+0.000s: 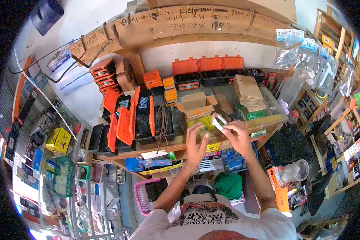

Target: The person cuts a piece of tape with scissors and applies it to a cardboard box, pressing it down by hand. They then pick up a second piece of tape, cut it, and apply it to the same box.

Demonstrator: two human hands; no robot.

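Note:
Between the fingertips of my right hand (238, 137) is a narrow white ring that looks like a roll of tape (218, 121), tilted above the workbench. My left hand (196, 145) is raised to the left of the roll, fingers apart and thumb up, with nothing visible in it. Just behind the hands stands an open cardboard box (197, 107) with its flaps spread. A yellow-green packet (206, 122) lies in front of that box, partly hidden by my left fingers.
Open black boxes with orange lids (126, 125) crowd the bench's left side. Folded cardboard pieces (249, 91) are stacked at the right. Below the wooden front edge (172, 145) are shelves of goods and a pink basket (141, 196). Plastic bags (306, 60) hang at upper right.

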